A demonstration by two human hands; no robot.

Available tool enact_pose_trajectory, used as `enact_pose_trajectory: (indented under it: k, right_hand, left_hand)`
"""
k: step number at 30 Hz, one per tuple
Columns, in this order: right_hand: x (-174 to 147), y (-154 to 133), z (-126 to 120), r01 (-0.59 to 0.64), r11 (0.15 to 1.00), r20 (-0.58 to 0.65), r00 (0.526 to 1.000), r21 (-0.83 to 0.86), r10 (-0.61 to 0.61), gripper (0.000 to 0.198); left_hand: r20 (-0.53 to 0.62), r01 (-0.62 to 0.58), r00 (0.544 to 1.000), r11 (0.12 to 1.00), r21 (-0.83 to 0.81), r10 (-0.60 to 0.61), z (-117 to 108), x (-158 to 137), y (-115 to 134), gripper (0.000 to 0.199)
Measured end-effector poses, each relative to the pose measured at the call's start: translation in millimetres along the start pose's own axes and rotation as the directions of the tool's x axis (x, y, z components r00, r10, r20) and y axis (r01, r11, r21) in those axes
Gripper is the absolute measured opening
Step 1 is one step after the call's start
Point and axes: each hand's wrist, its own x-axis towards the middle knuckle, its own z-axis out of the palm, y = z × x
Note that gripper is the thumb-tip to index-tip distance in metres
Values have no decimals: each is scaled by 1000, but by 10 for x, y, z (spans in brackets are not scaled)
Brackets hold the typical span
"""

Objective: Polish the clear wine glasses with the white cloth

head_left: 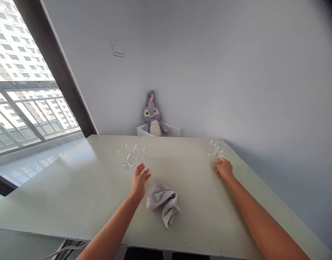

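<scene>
At the right of the table, my right hand (224,168) has its fingers closed at the foot and stem of a clear stemmed glass (219,148), which stands upright. Just behind it is a second stemmed glass (212,144). My left hand (140,180) hovers over the table with fingers apart and nothing in them. Beyond that hand stand three clear stemmed glasses, the nearest glass (127,159) a little to its left. A crumpled grey cloth (163,200) lies between my forearms, closer to the left hand.
The pale table (187,231) meets a wall at the back and right. A plush rabbit (152,115) sits in a white perforated basket (172,130) behind the far edge. To the left is a window (25,79). A cable (65,249) runs below the front edge.
</scene>
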Motion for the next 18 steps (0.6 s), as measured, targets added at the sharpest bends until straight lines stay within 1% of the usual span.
enact_pose_trajectory:
  k: [2,3,5,7,8,9,10,11,12,13,14,15,16,18]
  right_hand:
    - [-160,3,-56,32,999,-24,999,36,-32,27]
    - [-267,-21,-72,68,996,-30,997,58,-67,27]
    - [-551,-134,-71,178,978,-9,984,109,-178,30]
    - [-932,-328,-35,317,933,62,942,169,-331,33]
    - [-1151,-444,-8,384,902,112,905,198,-410,32]
    - [-1377,-564,21,453,861,166,854,231,-494,29]
    - [-1600,-680,53,517,817,221,791,257,-570,25]
    - [-1807,-786,87,596,750,271,700,288,-660,21]
    - [-1986,-876,125,741,601,331,510,299,-794,20]
    - [-2129,-947,168,820,508,357,406,264,-841,23]
    - [-2232,-998,217,853,464,392,353,237,-849,31]
    - [-2294,-1030,272,862,459,425,340,215,-839,36]
    - [-2320,-1045,330,840,503,451,376,202,-809,35]
    - [-2294,-1042,438,759,613,490,457,220,-742,18]
  left_hand:
    - [-46,-9,999,999,-32,8,59,121,52,46]
    - [-66,-12,998,999,-41,9,96,194,75,50]
    - [-103,-12,995,999,-47,7,175,359,109,59]
    - [-149,-16,989,999,-43,10,251,530,122,61]
    - [-173,-24,985,999,-40,16,283,611,121,59]
    - [-196,-33,980,999,-37,25,310,684,115,54]
    - [-215,-42,976,998,-36,33,332,749,106,49]
    - [-230,-49,972,998,-37,39,349,804,94,45]
    - [-238,-54,970,998,-39,43,361,849,80,42]
    - [-240,-58,970,997,-43,46,370,886,65,41]
    - [-237,-64,970,997,-47,51,378,917,50,41]
    - [-230,-72,971,996,-51,59,384,943,36,41]
    - [-222,-82,973,995,-54,68,390,966,23,41]
    - [-199,-97,976,994,-55,85,401,1010,7,40]
